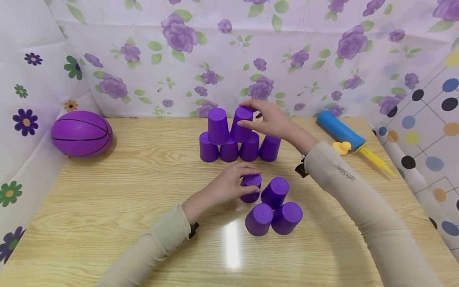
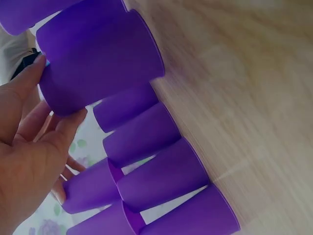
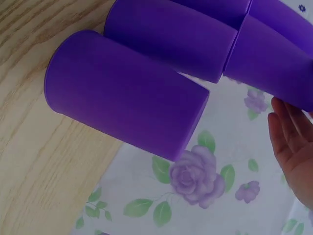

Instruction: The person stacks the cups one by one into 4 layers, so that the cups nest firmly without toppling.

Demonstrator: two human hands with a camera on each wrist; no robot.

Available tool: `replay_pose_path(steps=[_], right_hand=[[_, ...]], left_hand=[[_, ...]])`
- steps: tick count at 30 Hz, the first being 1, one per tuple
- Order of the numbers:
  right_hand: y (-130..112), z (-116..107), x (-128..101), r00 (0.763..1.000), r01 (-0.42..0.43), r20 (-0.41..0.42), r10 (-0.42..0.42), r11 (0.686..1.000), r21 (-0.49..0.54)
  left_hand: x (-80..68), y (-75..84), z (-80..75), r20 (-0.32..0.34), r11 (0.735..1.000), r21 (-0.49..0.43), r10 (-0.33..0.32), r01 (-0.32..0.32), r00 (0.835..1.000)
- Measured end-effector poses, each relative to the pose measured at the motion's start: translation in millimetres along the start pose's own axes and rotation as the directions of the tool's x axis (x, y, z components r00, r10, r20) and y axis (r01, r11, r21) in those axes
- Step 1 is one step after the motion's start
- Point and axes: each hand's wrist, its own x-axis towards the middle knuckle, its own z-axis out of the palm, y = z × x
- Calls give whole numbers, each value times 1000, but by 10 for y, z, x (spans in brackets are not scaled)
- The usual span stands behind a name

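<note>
Several upside-down purple cups (image 1: 209, 147) stand in a row near the back of the table, and two more sit on top of them. My right hand (image 1: 270, 119) holds the right-hand upper cup (image 1: 241, 129) between thumb and fingers; in the right wrist view its fingers (image 3: 288, 129) lie along that cup at the right edge. Nearer the front, my left hand (image 1: 231, 183) grips a single upside-down cup (image 1: 250, 195) around its closed end, thumb on one side, fingers on the other. Three other cups (image 1: 259, 219) cluster just right of it, also upside down.
A purple ball with black lines (image 1: 81, 133) rests at the back left. At the back right lie a blue hand pump (image 1: 340, 129) with a yellow nozzle and a small yellow rubber duck (image 1: 342, 148). Flowered cloth (image 1: 172, 67) hangs behind the wooden table (image 1: 143, 179).
</note>
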Motion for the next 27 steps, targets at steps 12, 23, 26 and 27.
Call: replay_pose_path(steps=[12,23,26,27], right_hand=[[-67,13,-10,1000,-23,-13,23,1000,19],[-81,23,5,1000,-4,-7,3,999,-51],[-77,28,4,1000,-3,-7,3,998,-59],[-78,29,3,1000,-4,-5,3,998,-60]], left_hand=[[-18,-38,-52,-2,1000,4,9,-9,1000],[-2,-40,-42,-6,1000,-8,4,-4,1000],[-6,-43,-43,-4,1000,-11,6,-6,1000],[-8,-46,-43,-4,1000,-13,5,-6,1000]])
